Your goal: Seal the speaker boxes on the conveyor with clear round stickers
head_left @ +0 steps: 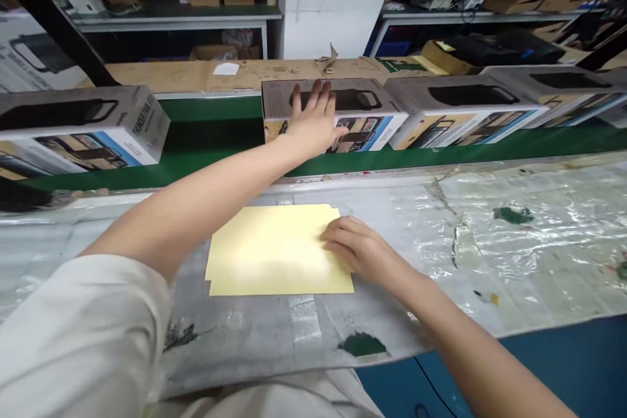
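Note:
My left hand (313,119) reaches forward over the green conveyor belt (206,137), fingers spread flat on the top of a printed product box (362,119). My right hand (355,247) rests on the right edge of a stack of pale yellow sheets (274,251). Its fingers are curled together on the paper's corner. The sheets lie flat on the plastic-covered worktop (490,241) in front of me.
More of the same printed boxes ride the belt, one at the left (83,134) and two at the right (465,108). A cardboard-topped ledge (196,75) runs behind the belt. Cluttered shelves stand at the back. Green patches show through the torn plastic.

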The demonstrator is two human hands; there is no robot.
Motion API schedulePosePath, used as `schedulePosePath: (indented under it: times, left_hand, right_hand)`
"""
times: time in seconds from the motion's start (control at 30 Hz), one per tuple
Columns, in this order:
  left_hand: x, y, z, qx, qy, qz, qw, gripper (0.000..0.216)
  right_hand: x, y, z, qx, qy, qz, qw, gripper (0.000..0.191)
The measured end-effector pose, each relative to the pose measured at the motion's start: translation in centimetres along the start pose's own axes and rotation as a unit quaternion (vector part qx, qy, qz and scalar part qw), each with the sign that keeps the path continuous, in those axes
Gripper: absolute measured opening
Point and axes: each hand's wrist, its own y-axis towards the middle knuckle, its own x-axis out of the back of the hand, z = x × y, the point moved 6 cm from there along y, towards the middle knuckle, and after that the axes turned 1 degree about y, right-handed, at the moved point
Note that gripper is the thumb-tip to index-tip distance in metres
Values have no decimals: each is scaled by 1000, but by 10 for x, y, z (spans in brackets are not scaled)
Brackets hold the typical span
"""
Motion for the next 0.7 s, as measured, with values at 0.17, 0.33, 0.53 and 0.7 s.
schedulePosePath:
  times: [0.17, 0.33, 0.53, 0.7]
  left_hand:
    - [4, -134, -7, -47, -128, 80, 987, 38]
    - [-39, -213, 12, 18, -244, 137, 960, 38]
    - [-54, -216, 20, 16, -279, 113, 954, 42]
    - [-54, -217, 21, 14, -275, 110, 955, 42]
  right_hand:
    - [-9, 22, -6, 21, 17, 26, 999, 22]
    - [-22, 54, -15, 77, 34, 101, 991, 20]
    - [-29, 57, -26, 84, 56, 97, 990, 24]
    - [-29, 54, -30, 48, 78, 85, 992, 14]
